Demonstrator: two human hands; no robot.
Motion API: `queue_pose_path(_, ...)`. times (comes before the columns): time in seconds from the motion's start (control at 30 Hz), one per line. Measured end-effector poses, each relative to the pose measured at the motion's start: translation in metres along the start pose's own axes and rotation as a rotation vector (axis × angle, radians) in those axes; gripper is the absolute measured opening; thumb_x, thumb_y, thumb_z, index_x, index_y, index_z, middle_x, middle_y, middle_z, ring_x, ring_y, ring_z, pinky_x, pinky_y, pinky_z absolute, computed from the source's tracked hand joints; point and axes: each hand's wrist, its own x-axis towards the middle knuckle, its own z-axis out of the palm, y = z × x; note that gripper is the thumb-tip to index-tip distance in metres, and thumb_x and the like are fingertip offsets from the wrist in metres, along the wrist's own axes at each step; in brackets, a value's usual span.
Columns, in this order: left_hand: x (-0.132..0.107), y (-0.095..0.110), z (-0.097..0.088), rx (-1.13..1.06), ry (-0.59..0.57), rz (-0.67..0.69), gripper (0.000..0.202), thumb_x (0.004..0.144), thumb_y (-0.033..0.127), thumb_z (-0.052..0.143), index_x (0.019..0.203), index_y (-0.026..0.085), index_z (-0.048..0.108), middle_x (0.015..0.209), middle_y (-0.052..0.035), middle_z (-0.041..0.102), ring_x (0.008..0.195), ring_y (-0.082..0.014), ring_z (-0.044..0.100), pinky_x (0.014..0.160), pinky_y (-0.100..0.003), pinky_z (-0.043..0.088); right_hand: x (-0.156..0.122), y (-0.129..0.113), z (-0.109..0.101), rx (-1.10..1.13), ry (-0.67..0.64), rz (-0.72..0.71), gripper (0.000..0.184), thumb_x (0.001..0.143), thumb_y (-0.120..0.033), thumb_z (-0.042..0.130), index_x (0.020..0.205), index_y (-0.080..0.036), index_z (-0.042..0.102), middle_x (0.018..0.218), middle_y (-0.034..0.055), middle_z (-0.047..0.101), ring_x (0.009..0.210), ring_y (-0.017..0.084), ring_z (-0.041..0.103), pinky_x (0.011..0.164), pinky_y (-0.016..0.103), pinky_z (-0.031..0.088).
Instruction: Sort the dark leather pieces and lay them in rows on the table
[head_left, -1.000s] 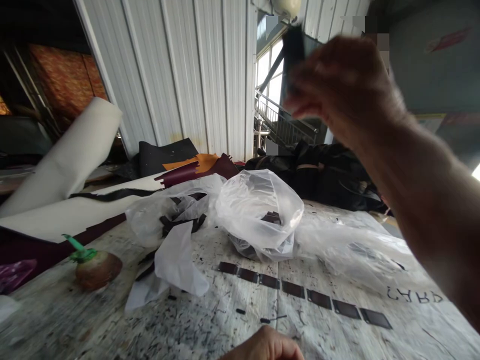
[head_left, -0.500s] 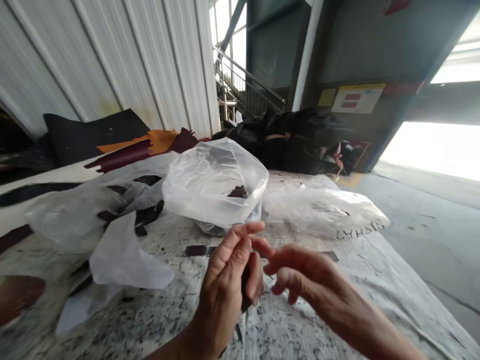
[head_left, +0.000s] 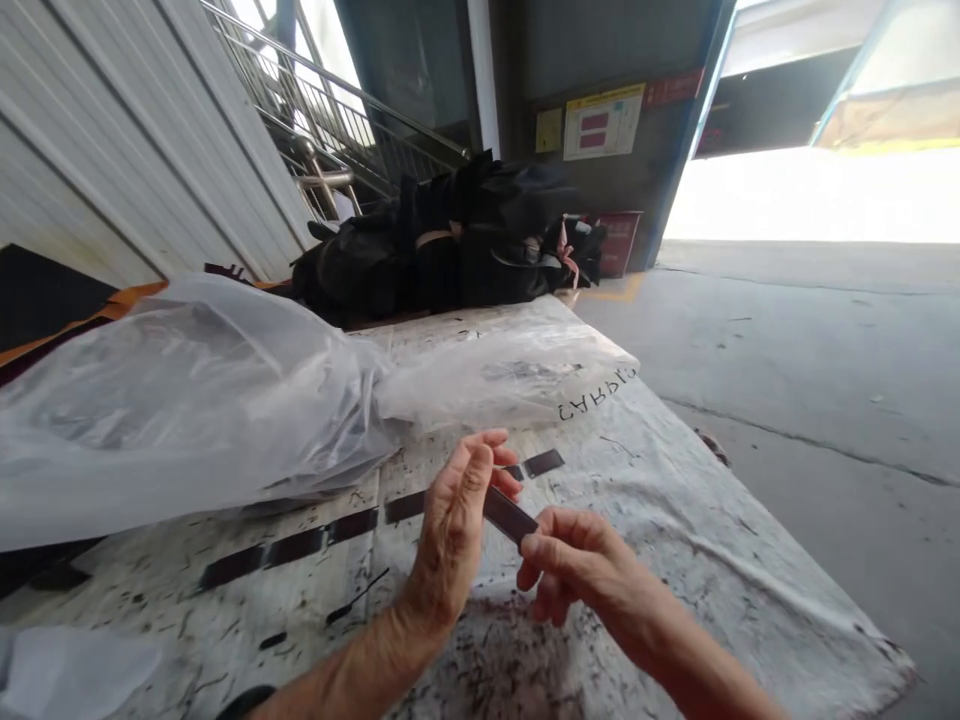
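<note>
A small rectangular dark brown strip [head_left: 510,517], like leather, spans the gap between my two hands above the table. My right hand [head_left: 581,560] pinches its near end between thumb and fingers. The far end runs into my left hand [head_left: 450,530], whose thumb and fingers close around it; whether more pieces sit in that palm is hidden. Beyond and left of my hands, several similar dark pieces [head_left: 296,545] lie end to end in a slanting row on the white cloth-covered table [head_left: 630,620].
A large clear plastic bag [head_left: 187,390] bulges at the left. A flatter bag [head_left: 510,375] with black lettering adjoins it. Black bundles [head_left: 465,240] are piled behind the table. Dark scraps dot the cloth, and concrete floor [head_left: 787,350] lies to the right.
The view has swung right, and the bags now appear farther left. My right hand, earlier apart with loose fingers, has closed on the strip's end, which now shows outside my left hand.
</note>
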Motion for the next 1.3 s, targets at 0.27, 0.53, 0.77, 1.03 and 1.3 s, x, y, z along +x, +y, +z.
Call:
queue_pose_path(0.27,0.015,-0.016,0.012,0.421,-0.474,0.445,0.012,0.084,0.011,0.058,0.091,0.02,0.064,0.078,0.0,0.062,0.074,-0.0112,0.059,0.068,-0.022,0.048,-0.016,-0.006,-0.056,-0.256,0.235,-0.2,0.012,0.078,-0.029,0.064,0.077,-0.017,0.065,0.065,-0.0003,0.066,0.056,0.01,0.061,0.053,0.02,0.044)
queue_pose_path(0.53,0.019,-0.026,0.006,0.684,-0.615,0.969,0.034,0.081,-0.001,0.053,0.111,0.015,0.059,0.103,-0.011,0.06,0.093,-0.0179,0.059,0.081,-0.032,0.052,-0.012,-0.008,-0.071,0.218,0.13,-0.098,0.033,0.069,-0.037,0.077,0.089,-0.015,0.061,0.053,-0.0019,0.065,0.049,0.009,0.061,0.047,0.018,0.046)
queue_pose_path(0.77,0.04,-0.031,-0.003,0.737,-0.442,0.923,0.036,0.084,-0.004,0.043,0.111,0.015,0.057,0.1,-0.009,0.061,0.096,-0.0154,0.059,0.082,-0.029,0.052,0.01,-0.021,-0.094,0.0,0.347,-0.159,0.042,0.058,-0.043,0.081,0.081,-0.016,0.059,0.054,-0.0022,0.065,0.049,0.011,0.061,0.046,0.02,0.046)
queue_pose_path(1.03,0.035,-0.028,0.0,0.89,-0.525,0.737,0.031,0.078,0.0,0.042,0.086,0.02,0.064,0.089,-0.0064,0.069,0.086,-0.019,0.061,0.081,-0.034,0.051,0.017,-0.06,-0.084,-0.207,0.429,-0.226,0.042,0.056,-0.047,0.081,0.084,-0.019,0.066,0.057,0.0024,0.066,0.051,0.016,0.061,0.049,0.026,0.052)
queue_pose_path(1.3,0.002,-0.012,-0.037,0.809,-0.397,0.625,0.04,0.075,-0.001,0.039,0.094,0.024,0.063,0.091,-0.007,0.069,0.089,-0.0211,0.061,0.082,-0.036,0.051,0.025,-0.072,-0.017,-0.12,0.099,-0.202,0.035,0.065,-0.04,0.079,0.087,-0.018,0.064,0.064,0.0025,0.069,0.056,0.014,0.064,0.051,0.022,0.051)
